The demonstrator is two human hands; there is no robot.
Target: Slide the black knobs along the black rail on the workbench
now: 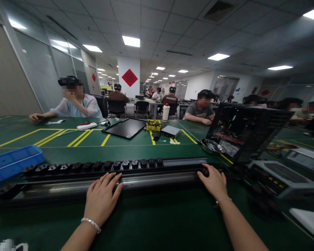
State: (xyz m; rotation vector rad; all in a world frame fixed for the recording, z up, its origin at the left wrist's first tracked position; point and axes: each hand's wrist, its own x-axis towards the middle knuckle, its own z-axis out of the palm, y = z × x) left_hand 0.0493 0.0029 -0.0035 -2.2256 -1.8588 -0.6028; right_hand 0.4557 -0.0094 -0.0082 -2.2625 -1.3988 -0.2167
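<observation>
A long black power strip with a row of sockets lies across the green table in front of me. My left hand rests flat on its near metal edge, fingers stretched out. My right hand curls over the strip's right end, fingers bent onto a small dark part there; what they grip is hidden.
A blue plastic bin sits at the left. An open computer case, a metal bowl and grey devices stand at the right. Further back lie a black panel, a yellow cable coil and a white bottle. Several people sit behind.
</observation>
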